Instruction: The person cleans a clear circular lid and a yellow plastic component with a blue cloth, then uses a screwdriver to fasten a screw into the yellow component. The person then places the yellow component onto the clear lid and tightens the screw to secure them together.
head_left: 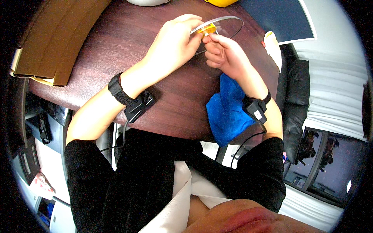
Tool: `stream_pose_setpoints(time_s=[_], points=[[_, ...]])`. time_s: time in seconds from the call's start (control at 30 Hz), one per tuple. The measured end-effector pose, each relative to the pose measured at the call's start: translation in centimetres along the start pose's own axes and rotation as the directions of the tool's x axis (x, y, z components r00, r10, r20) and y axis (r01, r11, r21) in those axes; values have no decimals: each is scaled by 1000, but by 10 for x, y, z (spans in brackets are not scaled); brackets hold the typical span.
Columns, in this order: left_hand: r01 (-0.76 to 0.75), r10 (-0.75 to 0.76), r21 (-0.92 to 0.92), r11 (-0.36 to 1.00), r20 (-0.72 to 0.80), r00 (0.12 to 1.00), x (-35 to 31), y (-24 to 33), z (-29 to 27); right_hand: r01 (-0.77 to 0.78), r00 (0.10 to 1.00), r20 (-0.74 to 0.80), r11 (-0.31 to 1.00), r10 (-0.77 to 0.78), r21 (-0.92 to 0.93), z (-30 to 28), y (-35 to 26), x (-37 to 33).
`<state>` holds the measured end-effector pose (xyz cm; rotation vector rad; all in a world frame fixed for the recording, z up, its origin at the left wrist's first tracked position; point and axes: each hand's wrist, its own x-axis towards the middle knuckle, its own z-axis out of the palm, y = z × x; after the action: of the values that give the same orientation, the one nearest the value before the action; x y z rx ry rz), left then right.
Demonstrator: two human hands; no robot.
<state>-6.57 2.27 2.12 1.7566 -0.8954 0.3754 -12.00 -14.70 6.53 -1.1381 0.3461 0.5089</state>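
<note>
Left hand (175,42) curls shut around the rim of a clear disc (227,25), held above the dark counter (116,50). Right hand (221,52) pinches a small amber piece (208,29) at the disc's centre. Blue cloth (227,108) lies under the right wrist. Step appears to be working that centre piece; next move needs a steady disc and fine fingertip control.

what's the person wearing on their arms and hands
Both hands are bare. The left wrist carries a black strap with a black clip-like box, a thin cable trailing off it. The right wrist has a black strap holding a small box, also cabled. Black sleeves are pushed up the forearms.
</note>
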Motion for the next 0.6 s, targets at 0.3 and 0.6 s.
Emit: stream_pose_setpoints(time_s=[0.3,0.6], points=[[28,-24,-88,996,37,999,0,3,-1,137,990,-21,975,-143,-177,3,6,-3],[39,-40,-65,997,-8,999,-1,1,2,4,998,62,986,-14,167,-3,8,1]])
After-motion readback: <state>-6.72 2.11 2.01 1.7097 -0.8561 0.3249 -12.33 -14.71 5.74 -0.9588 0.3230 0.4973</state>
